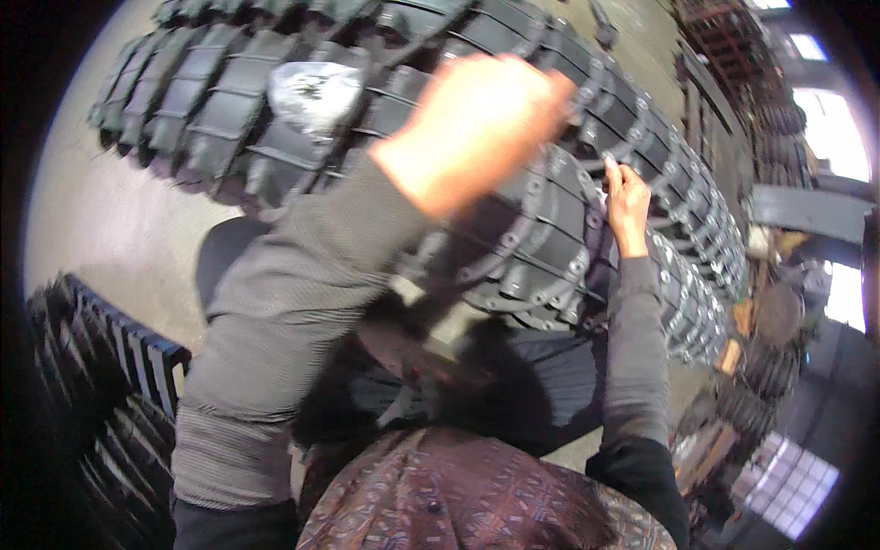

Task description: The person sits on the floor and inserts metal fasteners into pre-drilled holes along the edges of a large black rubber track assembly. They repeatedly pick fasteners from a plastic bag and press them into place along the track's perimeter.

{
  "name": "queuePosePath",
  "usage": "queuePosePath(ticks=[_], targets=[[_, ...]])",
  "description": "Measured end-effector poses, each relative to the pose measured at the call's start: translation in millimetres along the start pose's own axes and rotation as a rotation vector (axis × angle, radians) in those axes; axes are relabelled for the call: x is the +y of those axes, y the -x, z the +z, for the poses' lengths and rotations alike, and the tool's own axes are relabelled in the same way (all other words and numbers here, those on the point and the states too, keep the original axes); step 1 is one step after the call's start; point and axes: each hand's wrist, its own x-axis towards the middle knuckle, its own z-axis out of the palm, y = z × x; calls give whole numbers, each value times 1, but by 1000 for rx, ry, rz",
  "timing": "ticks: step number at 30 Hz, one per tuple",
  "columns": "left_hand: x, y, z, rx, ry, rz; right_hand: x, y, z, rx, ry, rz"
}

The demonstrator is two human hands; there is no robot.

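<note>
My left hand [481, 124] is curled closed above the row of dark grey ribbed metal castings [541, 206], smeared by motion. What it holds, if anything, is hidden. On the right, my right hand [629, 206] pinches its thumb and fingers together at the edge of a casting. Something small and pale shows at its fingertips, too small to name. The castings have bolt holes along their flanges and stand packed side by side in long curved rows. A white plastic bag [316, 94] with small dark and silvery contents lies on the castings to the left.
A black slatted metal rack [128, 339] stands at the lower left on the pale floor [119, 220]. More stacked parts [779, 137] line the far right, near a grey beam [811, 211]. A patterned brown cloth [458, 495] covers the lower middle, close to my body.
</note>
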Motion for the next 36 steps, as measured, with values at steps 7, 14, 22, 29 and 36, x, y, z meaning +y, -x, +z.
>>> queuePosePath(ticks=[7, 14, 22, 29, 36], targets=[[37, 2, 2, 114, -7, 65, -213, 20, 115, -150, -384, -640], [10, -2, -19, 295, 170, 87, -340, -41, 232, -426, 22, -783], [-38, -15, -58, 360, 203, -87, -359, -35, 286, -276, -15, -847], [-36, -15, -76, 294, 266, -177, -362, -26, 284, -253, -78, -817], [-44, -17, -76, 273, 265, -217, -355, -15, 260, -217, -259, -773]])
